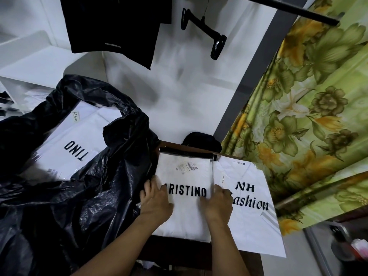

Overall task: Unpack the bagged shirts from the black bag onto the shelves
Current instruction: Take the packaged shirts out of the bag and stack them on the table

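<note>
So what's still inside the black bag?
The black bag lies open, showing one bagged shirt lettered "TINO" with a handwritten label. Anything beneath it is hidden by the shirt and plastic.

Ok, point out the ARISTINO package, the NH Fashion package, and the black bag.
ARISTINO package [185, 172], head view, on the white area above the lettering.
NH Fashion package [250, 222], head view, on the white area below the lettering.
black bag [111, 188], head view, on its crumpled near side.
</note>
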